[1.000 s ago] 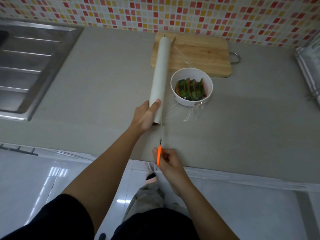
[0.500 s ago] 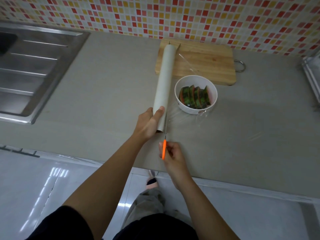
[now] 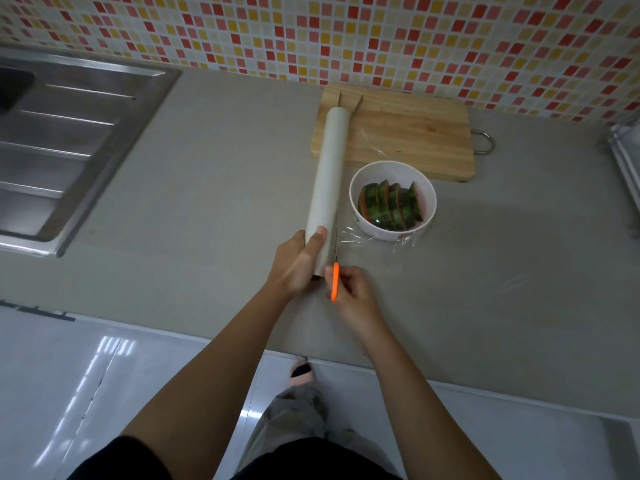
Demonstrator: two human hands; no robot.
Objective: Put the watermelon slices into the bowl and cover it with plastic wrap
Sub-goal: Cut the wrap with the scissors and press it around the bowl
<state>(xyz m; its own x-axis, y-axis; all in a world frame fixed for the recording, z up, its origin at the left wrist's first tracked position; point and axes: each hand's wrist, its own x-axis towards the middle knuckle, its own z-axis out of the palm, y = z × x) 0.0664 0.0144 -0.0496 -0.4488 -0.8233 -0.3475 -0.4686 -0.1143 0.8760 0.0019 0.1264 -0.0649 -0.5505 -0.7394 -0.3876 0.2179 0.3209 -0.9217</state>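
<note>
Green-rinded watermelon slices [image 3: 391, 206] fill the round white bowl [image 3: 381, 234]; left hand [image 3: 294, 266] grips the white wrap roll [image 3: 327, 174], right hand [image 3: 358, 297] holds orange-handled scissors [image 3: 335, 284], now nearer.

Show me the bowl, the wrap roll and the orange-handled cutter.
bowl [image 3: 393, 173], head view, bare far inner wall.
wrap roll [image 3: 329, 174], head view, middle of the tube.
orange-handled cutter [image 3: 335, 282], head view, orange handle.

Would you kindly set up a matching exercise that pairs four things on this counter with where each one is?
Things:
1. long white plastic-wrap roll
2. white round bowl
3. orange-handled cutting tool
4. wooden cutting board

Places:
A. held in the right hand
B. gripped by the left hand
C. holding the watermelon slices
D. by the tiled wall

Pairs: 1-B, 2-C, 3-A, 4-D.
</note>
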